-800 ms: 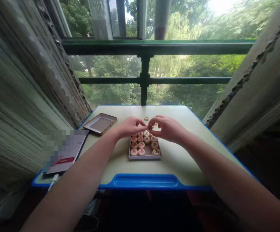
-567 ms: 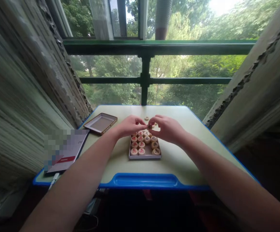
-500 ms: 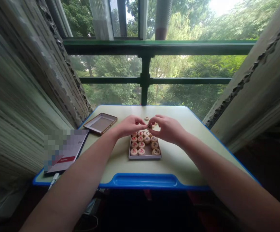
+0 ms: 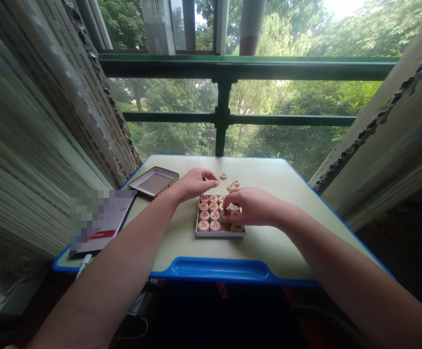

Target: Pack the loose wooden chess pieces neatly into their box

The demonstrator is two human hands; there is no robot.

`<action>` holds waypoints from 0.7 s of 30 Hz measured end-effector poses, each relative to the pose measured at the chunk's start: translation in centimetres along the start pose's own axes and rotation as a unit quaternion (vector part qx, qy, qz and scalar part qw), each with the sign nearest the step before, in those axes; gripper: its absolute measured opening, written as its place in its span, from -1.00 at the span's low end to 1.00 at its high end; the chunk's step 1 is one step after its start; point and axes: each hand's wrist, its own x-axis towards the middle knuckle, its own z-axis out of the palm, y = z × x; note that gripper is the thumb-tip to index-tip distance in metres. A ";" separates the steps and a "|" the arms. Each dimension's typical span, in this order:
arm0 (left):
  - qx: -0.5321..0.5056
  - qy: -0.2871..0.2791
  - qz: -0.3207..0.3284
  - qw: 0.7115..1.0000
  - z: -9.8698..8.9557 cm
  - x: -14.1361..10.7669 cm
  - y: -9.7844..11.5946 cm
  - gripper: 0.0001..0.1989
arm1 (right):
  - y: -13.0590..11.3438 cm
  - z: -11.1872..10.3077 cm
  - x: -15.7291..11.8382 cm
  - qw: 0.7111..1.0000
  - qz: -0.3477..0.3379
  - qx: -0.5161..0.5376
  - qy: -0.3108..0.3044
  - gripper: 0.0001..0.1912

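Observation:
A shallow grey box [image 4: 219, 234] on the pale desk [image 4: 276, 242] holds several round wooden chess pieces [image 4: 209, 215] marked in red and black. My right hand [image 4: 251, 205] lies over the box's right side, its fingertips pinching one piece [image 4: 233, 208] down among the others. My left hand [image 4: 195, 184] hovers just beyond the box's far left corner with its fingers curled together; I see nothing in it. Three loose pieces lie past the box: one alone [image 4: 223, 176] and a pair [image 4: 233, 184].
The box's lid [image 4: 153, 182] lies open side up at the desk's far left. A booklet [image 4: 100, 220] with a cable rests on the near left corner. A blue pencil groove [image 4: 218, 269] runs along the front edge. Window bars [image 4: 221, 116] stand behind, rough walls on both sides.
My right hand came down and toward me from the meeting point above the box, carrying a piece into the box. My left hand stayed near the far edge. The view tilted slightly.

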 end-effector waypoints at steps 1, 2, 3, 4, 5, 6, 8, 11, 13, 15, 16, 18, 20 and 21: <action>0.004 -0.002 0.000 1.000 0.0 -0.1 0.2 -0.68 | -0.1 0.0 0.0 1.000 0.001 -0.003 -0.003 -0.73; 0.008 -0.004 -0.001 1.000 0.1 -0.2 0.3 -0.67 | -0.3 0.0 0.0 1.000 0.002 -0.007 -0.005 -0.72; 0.012 -0.007 -0.004 1.000 0.1 -0.3 0.4 -0.67 | -0.4 0.0 0.0 1.000 0.005 -0.010 -0.008 -0.72; 0.016 -0.009 -0.006 1.000 0.1 -0.3 0.5 -0.67 | -0.5 0.0 0.0 1.000 0.011 -0.014 -0.011 -0.72; 0.022 -0.009 -0.006 1.000 0.0 -0.4 0.5 -0.67 | -0.6 0.0 0.0 1.000 0.019 -0.018 -0.014 -0.72; 0.027 -0.005 -0.005 1.000 -0.1 -0.4 0.5 -0.67 | -0.6 0.1 0.1 0.999 0.028 -0.024 -0.017 -0.72; 0.033 0.009 0.001 0.999 -0.3 -0.4 0.4 -0.66 | -0.7 0.1 0.1 0.998 0.044 -0.035 -0.019 -0.71; 0.032 0.026 0.011 0.999 -0.6 -0.2 0.3 -0.66 | -0.7 0.3 0.2 0.997 0.055 -0.051 -0.024 -0.69; 0.034 0.024 0.015 0.999 -0.6 -0.2 0.3 -0.66 | -0.8 0.5 0.2 0.996 0.061 -0.060 -0.029 -0.70; 0.044 0.012 0.011 0.999 -0.4 -0.3 0.6 -0.66 | -1.1 0.6 0.1 0.995 0.062 -0.070 -0.033 -0.71; 0.054 0.004 0.007 0.999 -0.3 -0.3 0.7 -0.65 | -1.3 0.6 0.0 0.995 0.060 -0.074 -0.035 -0.71; 0.073 -0.011 0.003 0.997 -0.1 -0.5 0.9 -0.66 | -1.7 0.6 -0.2 0.995 0.049 -0.081 -0.038 -0.72; 0.086 -0.014 0.005 0.996 0.0 -0.6 1.0 -0.67 | -2.1 0.5 -0.4 0.995 0.041 -0.090 -0.034 -0.73; 0.088 -0.012 0.008 0.996 -0.1 -0.6 1.0 -0.68 | -2.3 0.5 -0.5 0.994 0.038 -0.095 -0.030 -0.73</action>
